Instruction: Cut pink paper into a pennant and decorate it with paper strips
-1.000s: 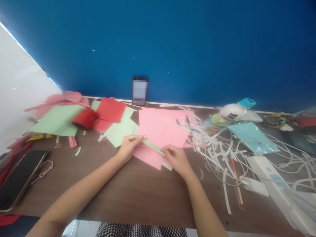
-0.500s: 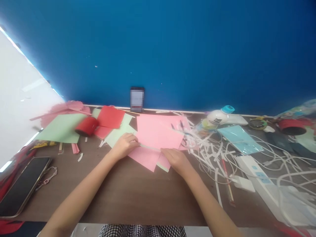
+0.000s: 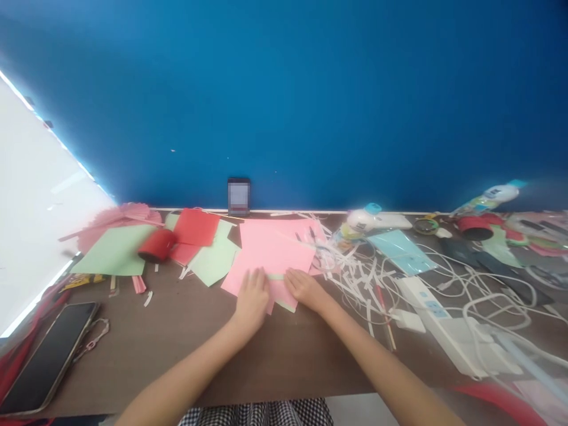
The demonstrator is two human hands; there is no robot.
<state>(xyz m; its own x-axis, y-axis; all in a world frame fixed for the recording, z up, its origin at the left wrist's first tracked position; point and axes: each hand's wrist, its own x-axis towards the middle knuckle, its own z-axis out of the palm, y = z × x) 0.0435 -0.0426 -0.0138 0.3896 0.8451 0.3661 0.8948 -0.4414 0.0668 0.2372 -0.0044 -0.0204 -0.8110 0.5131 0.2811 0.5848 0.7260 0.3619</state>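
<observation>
My left hand (image 3: 252,294) lies flat on a pink paper sheet (image 3: 275,245) near the table's middle, fingers stretched forward. My right hand (image 3: 304,289) rests just to its right, fingers curled onto a pale green paper strip (image 3: 276,276). Only a short piece of that strip shows between the two hands. More pink sheets and a green corner (image 3: 286,306) lie under them.
A phone (image 3: 238,196) leans on the blue wall. On the left are green paper (image 3: 113,251), red paper (image 3: 195,228), a red roll (image 3: 155,245) and a flat phone (image 3: 44,355). White paper strips (image 3: 355,272), a glue bottle (image 3: 373,219), a power strip (image 3: 439,319) and cables crowd the right.
My left hand slid right along the green strip until the hands almost meet, and it now lies flat. The camera view tilted up and shifted, so the table sits lower.
</observation>
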